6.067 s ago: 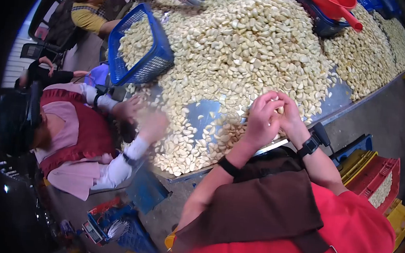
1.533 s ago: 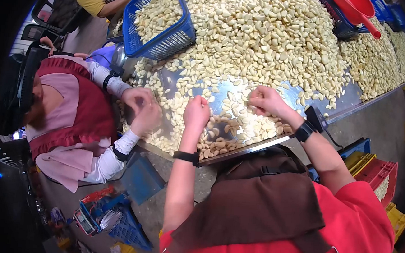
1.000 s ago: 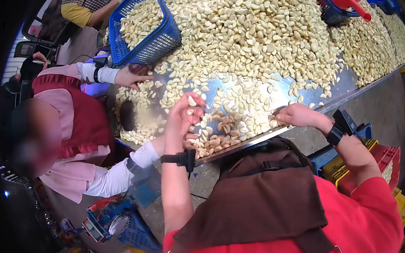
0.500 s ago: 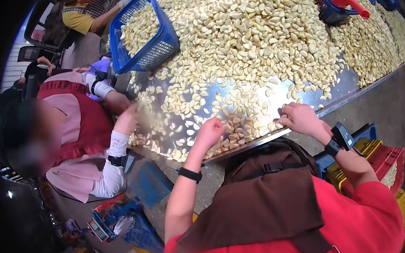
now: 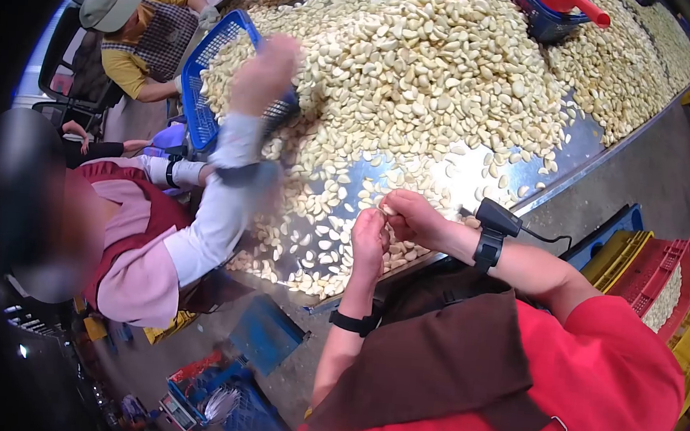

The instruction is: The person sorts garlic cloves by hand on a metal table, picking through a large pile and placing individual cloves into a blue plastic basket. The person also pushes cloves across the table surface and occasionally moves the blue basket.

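Observation:
Pale peeled garlic cloves lie heaped and scattered over a metal table. My left hand and my right hand meet above the near edge, fingertips together. Both are closed in a pinch. A small pale piece, looking like a garlic clove, shows between the fingertips, mostly covered by them. Loose cloves lie beneath and beside my hands, some of them browner than the main heap.
At the left, a co-worker's blurred hand passes over a blue basket of cloves. Another person stands beyond. A dark blue basket with a red scoop sits at the back. Red and yellow crates stand at right.
My right hand has moved left from the table edge to meet my left hand, which has shifted slightly right. The co-worker's arm has swung up over the blue basket.

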Available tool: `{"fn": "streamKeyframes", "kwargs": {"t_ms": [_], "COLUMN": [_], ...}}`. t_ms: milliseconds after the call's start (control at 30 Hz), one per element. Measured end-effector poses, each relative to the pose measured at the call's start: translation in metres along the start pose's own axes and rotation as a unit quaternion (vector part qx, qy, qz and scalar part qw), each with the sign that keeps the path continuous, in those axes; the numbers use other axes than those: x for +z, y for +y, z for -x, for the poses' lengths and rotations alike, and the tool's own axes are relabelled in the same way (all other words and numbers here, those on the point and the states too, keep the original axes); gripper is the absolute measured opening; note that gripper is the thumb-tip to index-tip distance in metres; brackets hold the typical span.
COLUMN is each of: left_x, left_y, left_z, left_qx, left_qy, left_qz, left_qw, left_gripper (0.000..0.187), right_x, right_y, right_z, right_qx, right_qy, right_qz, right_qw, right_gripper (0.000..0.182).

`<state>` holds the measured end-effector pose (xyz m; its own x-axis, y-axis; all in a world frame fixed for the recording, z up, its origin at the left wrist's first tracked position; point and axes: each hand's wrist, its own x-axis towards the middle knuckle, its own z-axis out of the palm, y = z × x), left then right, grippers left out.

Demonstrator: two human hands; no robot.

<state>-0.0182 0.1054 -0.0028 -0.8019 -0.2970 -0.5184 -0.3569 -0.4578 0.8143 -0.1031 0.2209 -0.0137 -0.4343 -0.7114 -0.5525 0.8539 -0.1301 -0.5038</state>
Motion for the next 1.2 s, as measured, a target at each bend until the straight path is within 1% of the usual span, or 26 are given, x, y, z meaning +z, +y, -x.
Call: {"fn": "streamKeyframes", "kwargs": {"t_ms": [67, 100, 133, 200, 233, 300, 333, 400, 433, 467, 500, 533, 600, 667, 700, 733, 800, 833, 867, 933, 1000, 1067, 1100, 1133, 1167, 1200], "left_x": [-0.009, -0.016, -0.027, -0.061, -0.075, -0.097, -0.117, -0.139, -0.093, -0.129, -0.118, -0.104, -0.103, -0.07, -0.062, -0.053, 0.009, 0.017, 0.023, 0.021, -0.006, -0.013, -0.02, -0.025, -0.029, -0.033], "left_y": [0.005, 0.015, 0.024, 0.036, 0.041, 0.05, 0.038, -0.001, 0.023, -0.014, -0.006, 0.003, 0.019, 0.038, 0.037, 0.034, 0.059, 0.058, 0.053, 0.034, 0.016, 0.013, 0.011, 0.011, 0.016, 0.021], "left_z": [0.007, 0.017, 0.028, 0.054, 0.07, 0.108, 0.121, 0.145, 0.157, 0.162, 0.174, 0.186, 0.13, 0.093, 0.066, 0.041, 0.013, 0.0, -0.016, -0.046, -0.078, -0.106, -0.128, -0.147, -0.164, -0.178], "left_qx": [0.017, 0.015, 0.029, 0.033, 0.026, -0.132, -0.205, -0.275, -0.317, -0.31, -0.153, 0.008, -0.199, -0.071, -0.053, -0.037, -0.167, -0.167, -0.174, -0.18, -0.199, -0.168, -0.068, 0.033, 0.038, 0.178], "left_qy": [0.01, 0.045, 0.06, 0.06, 0.022, -0.056, -0.101, -0.067, -0.023, -0.112, -0.095, -0.071, -0.13, -0.076, -0.053, -0.029, 0.123, 0.12, 0.109, 0.093, -0.123, -0.107, -0.001, 0.103, 0.105, 0.17], "left_qz": [0.024, 0.006, -0.029, -0.094, -0.116, -0.297, -0.31, -0.501, -0.699, -0.75, -0.632, -0.463, -0.243, -0.062, -0.019, 0.025, 0.133, 0.131, 0.195, 0.257, 0.258, 0.196, 0.067, -0.063, -0.062, -0.25], "left_qw": [1.0, 0.999, 0.997, 0.993, 0.993, 0.944, 0.923, 0.818, 0.64, 0.573, 0.754, 0.883, 0.94, 0.993, 0.997, 0.999, 0.969, 0.97, 0.959, 0.945, 0.938, 0.96, 0.995, 0.992, 0.992, 0.937], "left_gripper": [0.012, 0.01, 0.01, 0.012, 0.012, 0.017, 0.022, 0.037, 0.04, 0.036, 0.033, 0.03, 0.028, 0.031, 0.036, 0.042, 0.039, 0.039, 0.035, 0.032, 0.029, 0.024, 0.022, 0.02, 0.02, 0.019], "right_x": [0.001, -0.011, -0.024, -0.001, 0.001, -0.001, -0.007, -0.009, -0.011, -0.012, -0.009, -0.009, -0.007, 0.001, 0.004, 0.01, 0.025, 0.026, 0.022, 0.003, -0.036, -0.058, -0.066, -0.077, -0.083, -0.08], "right_y": [-0.002, -0.003, -0.005, -0.036, -0.038, -0.029, -0.017, -0.009, -0.005, -0.003, -0.003, -0.001, -0.003, -0.018, -0.024, -0.03, -0.038, -0.04, -0.05, -0.077, -0.099, -0.111, -0.104, -0.088, -0.075, -0.064], "right_z": [-0.012, -0.032, -0.048, -0.046, -0.059, -0.095, -0.112, -0.112, -0.11, -0.108, -0.103, -0.1, -0.098, -0.082, -0.075, -0.062, -0.03, -0.022, -0.016, -0.004, -0.011, -0.004, -0.008, -0.018, -0.027, -0.03], "right_qx": [0.028, -0.034, -0.209, -0.257, -0.254, -0.31, -0.267, -0.3, -0.308, -0.314, -0.306, -0.34, -0.333, -0.325, -0.342, -0.344, -0.4, -0.306, -0.309, -0.377, -0.396, -0.282, -0.288, -0.3, -0.312, -0.264], "right_qy": [-0.012, 0.006, 0.056, 0.093, 0.095, -0.01, -0.026, -0.039, -0.023, -0.005, 0.002, 0.021, 0.042, 0.063, 0.083, 0.079, 0.065, 0.023, 0.029, 0.095, 0.241, 0.234, 0.227, 0.231, 0.237, 0.183], "right_qz": [0.128, 0.326, 0.631, 0.74, 0.74, 0.813, 0.852, 0.844, 0.839, 0.834, 0.831, 0.813, 0.792, 0.752, 0.703, 0.704, 0.577, 0.612, 0.612, 0.702, 0.658, 0.714, 0.713, 0.744, 0.772, 0.801], "right_qw": [0.991, 0.945, 0.745, 0.615, 0.615, 0.492, 0.45, 0.444, 0.449, 0.453, 0.465, 0.472, 0.511, 0.57, 0.618, 0.617, 0.709, 0.729, 0.727, 0.596, 0.594, 0.597, 0.598, 0.551, 0.501, 0.505], "right_gripper": [0.03, 0.036, 0.031, 0.017, 0.017, 0.012, 0.01, 0.011, 0.012, 0.013, 0.013, 0.01, 0.007, 0.009, 0.013, 0.013, 0.016, 0.022, 0.022, 0.023, 0.023, 0.028, 0.028, 0.033, 0.038, 0.036]}}
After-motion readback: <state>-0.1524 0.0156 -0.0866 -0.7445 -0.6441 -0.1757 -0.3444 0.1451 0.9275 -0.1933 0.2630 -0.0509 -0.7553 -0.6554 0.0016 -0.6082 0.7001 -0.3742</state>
